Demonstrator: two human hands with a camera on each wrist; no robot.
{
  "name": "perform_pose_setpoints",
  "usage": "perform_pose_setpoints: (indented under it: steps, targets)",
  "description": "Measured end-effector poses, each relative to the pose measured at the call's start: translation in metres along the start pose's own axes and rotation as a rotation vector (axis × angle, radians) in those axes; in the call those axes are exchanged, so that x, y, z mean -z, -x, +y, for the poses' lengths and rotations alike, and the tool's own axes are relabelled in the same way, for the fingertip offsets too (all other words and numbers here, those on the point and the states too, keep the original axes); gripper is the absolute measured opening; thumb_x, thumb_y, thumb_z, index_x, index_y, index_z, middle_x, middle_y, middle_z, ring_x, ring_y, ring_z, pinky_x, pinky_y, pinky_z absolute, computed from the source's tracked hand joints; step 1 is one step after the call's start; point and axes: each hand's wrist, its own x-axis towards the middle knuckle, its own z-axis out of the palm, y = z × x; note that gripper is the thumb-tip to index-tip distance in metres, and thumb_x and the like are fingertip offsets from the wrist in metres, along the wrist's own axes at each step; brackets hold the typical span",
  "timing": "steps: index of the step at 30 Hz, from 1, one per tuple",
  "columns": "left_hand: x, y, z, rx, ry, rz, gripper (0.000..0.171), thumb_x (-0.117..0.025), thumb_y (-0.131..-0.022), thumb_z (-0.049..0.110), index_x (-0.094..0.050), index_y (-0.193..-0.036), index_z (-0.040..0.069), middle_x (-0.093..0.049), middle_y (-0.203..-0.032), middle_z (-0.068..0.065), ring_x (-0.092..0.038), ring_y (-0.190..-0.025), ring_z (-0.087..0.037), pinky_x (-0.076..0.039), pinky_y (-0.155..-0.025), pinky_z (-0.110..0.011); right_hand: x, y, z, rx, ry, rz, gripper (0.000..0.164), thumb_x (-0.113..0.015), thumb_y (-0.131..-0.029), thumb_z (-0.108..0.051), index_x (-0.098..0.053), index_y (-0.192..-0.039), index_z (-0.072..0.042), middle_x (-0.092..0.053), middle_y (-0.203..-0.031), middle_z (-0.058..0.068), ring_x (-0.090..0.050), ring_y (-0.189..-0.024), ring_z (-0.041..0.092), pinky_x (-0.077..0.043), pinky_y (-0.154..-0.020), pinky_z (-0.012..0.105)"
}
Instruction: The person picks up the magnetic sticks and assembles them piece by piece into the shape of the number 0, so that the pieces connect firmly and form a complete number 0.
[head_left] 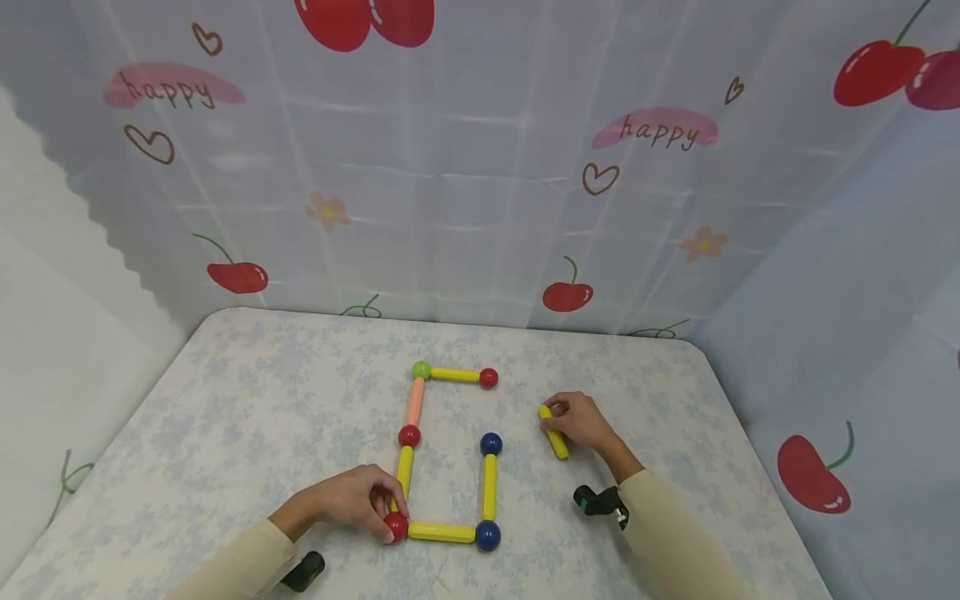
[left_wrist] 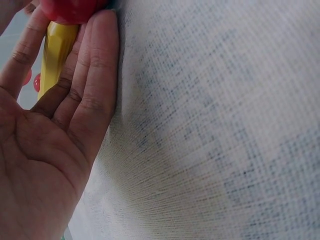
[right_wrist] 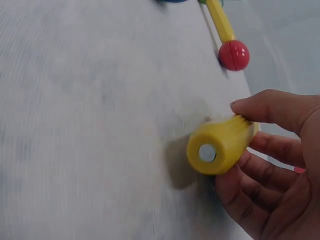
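My left hand (head_left: 352,500) grips the red ball (head_left: 396,527) at the near left corner of a shape made of magnetic rods and balls. In the left wrist view that red ball (left_wrist: 72,7) lies at the fingertips, above a yellow rod (left_wrist: 57,52). To the right of the shape, my right hand (head_left: 579,418) pinches a loose yellow magnetic rod (head_left: 557,443) between thumb and fingers. The right wrist view shows the metal tip of this rod (right_wrist: 220,145) facing the camera. Nearest to it in the shape are a blue ball (head_left: 491,443) and a red ball (head_left: 489,378).
A pink rod (head_left: 415,402) joins a red ball (head_left: 409,436) to a green ball (head_left: 422,370). A gap separates the upper red ball from the blue ball below it. The cloth-covered table (head_left: 247,392) meets a printed curtain (head_left: 450,250) behind.
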Motion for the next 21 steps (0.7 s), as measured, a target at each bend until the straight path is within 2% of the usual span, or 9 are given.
perform_pose_setpoints:
  steps: [6, 11, 16, 21]
  targets:
    - [0.0, -0.001, -0.002, -0.006, 0.015, -0.005, 0.02, -0.081, -0.075, 0.004, -0.073, -0.092, 0.011, -0.063, -0.079, -0.003, -0.054, -0.068, -0.013, -0.044, -0.059, -0.02, -0.013, -0.012, -0.018, -0.069, -0.212, -0.077, 0.034, -0.072, -0.086, -0.014, -0.066, -0.116, 0.001, -0.067, -0.089, 0.007, -0.056, -0.064, 0.016, -0.049, -0.057, 0.027]
    - [0.0, 0.0, -0.004, -0.024, 0.028, -0.015, 0.019, -0.081, -0.075, 0.005, -0.073, -0.092, 0.01, -0.065, -0.079, -0.002, -0.055, -0.067, -0.011, -0.045, -0.059, -0.02, -0.023, -0.021, -0.032, -0.087, -0.315, -0.125, 0.036, -0.071, -0.088, -0.015, -0.064, -0.119, 0.002, -0.069, -0.087, 0.006, -0.058, -0.064, 0.015, -0.053, -0.06, 0.028]
    - [0.0, 0.0, -0.003, -0.043, 0.004, -0.016, 0.019, -0.081, -0.076, 0.007, -0.073, -0.093, 0.011, -0.064, -0.079, -0.001, -0.054, -0.066, -0.01, -0.044, -0.059, -0.019, -0.032, -0.028, -0.042, -0.12, -0.414, -0.135, 0.037, -0.068, -0.09, -0.014, -0.062, -0.123, 0.003, -0.07, -0.096, 0.009, -0.065, -0.072, 0.017, -0.056, -0.066, 0.033]
    - [-0.001, 0.001, -0.001, -0.021, -0.002, -0.003, 0.019, -0.08, -0.076, 0.006, -0.073, -0.092, 0.011, -0.064, -0.08, -0.002, -0.054, -0.067, -0.011, -0.044, -0.059, -0.019, -0.04, -0.035, -0.048, -0.163, -0.505, -0.118, 0.036, -0.068, -0.09, -0.014, -0.063, -0.121, 0.004, -0.07, -0.096, 0.01, -0.066, -0.073, 0.016, -0.056, -0.068, 0.034]
